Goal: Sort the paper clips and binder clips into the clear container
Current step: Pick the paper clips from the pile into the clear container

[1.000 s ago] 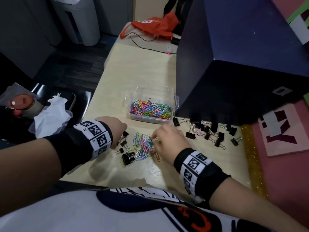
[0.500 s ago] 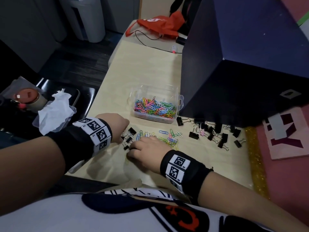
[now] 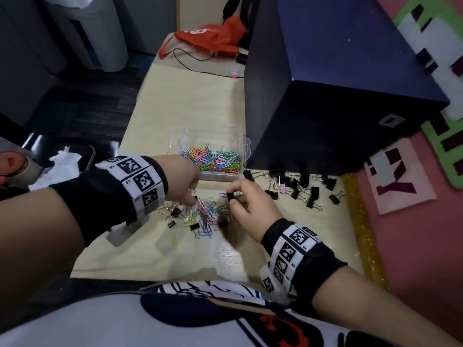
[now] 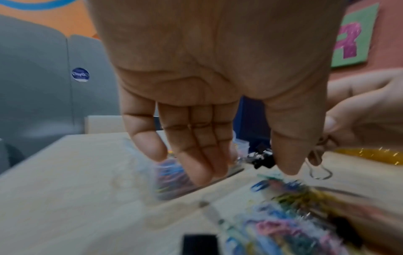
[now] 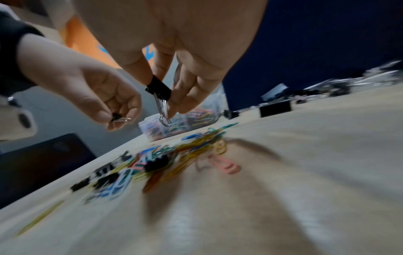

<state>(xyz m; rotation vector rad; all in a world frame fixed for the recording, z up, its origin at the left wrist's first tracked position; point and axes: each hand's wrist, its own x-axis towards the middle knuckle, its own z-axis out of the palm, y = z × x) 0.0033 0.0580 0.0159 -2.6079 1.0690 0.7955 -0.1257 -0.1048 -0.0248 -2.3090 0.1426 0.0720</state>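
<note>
The head camera looked steeply down over both wrists. Each wrist camera sat low, close under its palm, facing along the fingers. All three shared the loose clip pile [image 3: 205, 214] between the hands, though the wrist pictures seemed motion-blurred.

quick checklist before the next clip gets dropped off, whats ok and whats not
1. Right hand pinches a black binder clip: ok.
2. Left hand pinches a small binder clip: ok.
3. Both held clips off the table: ok.
4. Clear container open on top: ok.
5. Free compartment for binder clips: cannot tell; only paper clips show inside.
6. Mixed pile sorted: not ok.
</note>
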